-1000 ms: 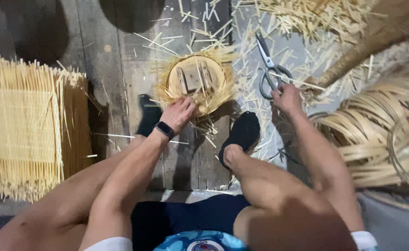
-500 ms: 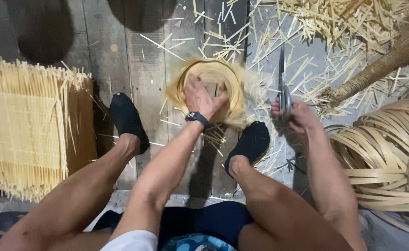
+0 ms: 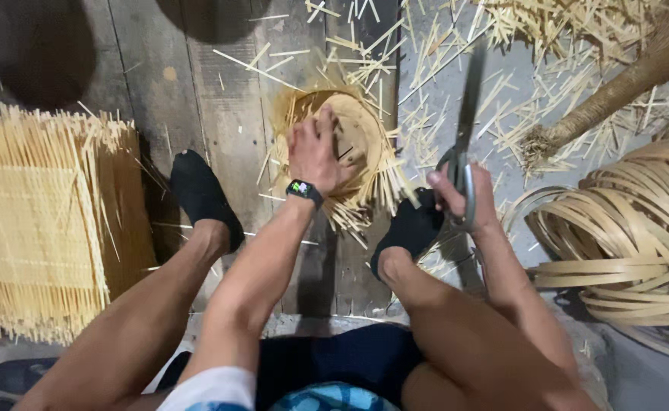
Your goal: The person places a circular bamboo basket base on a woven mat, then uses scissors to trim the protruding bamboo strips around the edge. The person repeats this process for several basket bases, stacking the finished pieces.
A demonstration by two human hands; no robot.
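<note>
My left hand [image 3: 315, 152], with a dark watch on its wrist, grips a small round woven bamboo basket [image 3: 365, 129] whose loose strip ends stick out all round. The basket stands tilted on the wooden floor between my two feet in dark socks. My right hand [image 3: 464, 199] holds a pair of metal scissors [image 3: 468, 114] by the handles, blades pointing up and away, just right of the basket. The scissors are apart from the basket's strips.
A stack of flat woven bamboo mats [image 3: 41, 221] lies at the left. Coils of bamboo strip [image 3: 624, 236] sit at the right. Cut bamboo slivers [image 3: 547, 46] litter the floor at the top, beside a brown trunk-like pole [image 3: 624, 80].
My right hand picked the scissors up off the floor and raised them. My left hand moved onto the basket and tilted it up, and the view drew closer.
</note>
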